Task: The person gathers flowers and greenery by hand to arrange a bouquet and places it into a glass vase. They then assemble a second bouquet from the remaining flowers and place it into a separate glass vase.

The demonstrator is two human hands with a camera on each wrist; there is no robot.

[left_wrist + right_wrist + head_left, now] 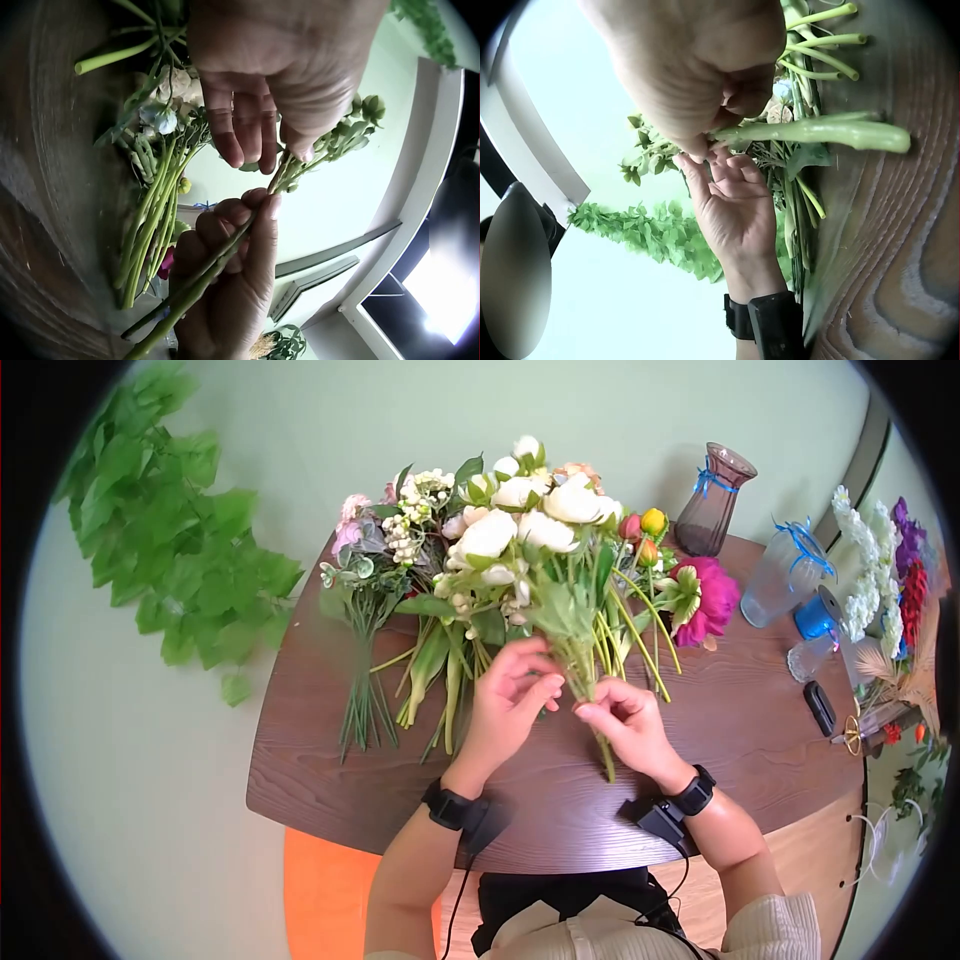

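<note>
My right hand (632, 728) pinches a leafy green sprig (568, 622) low on its stem, thumb against the fingers. Below that grip, the thick cut end (870, 136) sticks out over the table. On the other side is my left hand (518, 695), its fingers loosely extended and its palm turned to the sprig. In the left wrist view, the left thumb (301, 150) is right at the stem, just above the right fingertips. Small green leaf clusters (367, 112) top the sprig. Large white flowers (548, 532) overlap it behind in the head view.
Bunches of artificial flowers lie across the brown table (320, 780), including a magenta bloom (706, 602). Toward the right stand a purple glass vase (710, 505), a clear vase (775, 580) and a blue ribbon spool (818, 612). Gold-handled scissors (852, 735) lie near the right edge.
</note>
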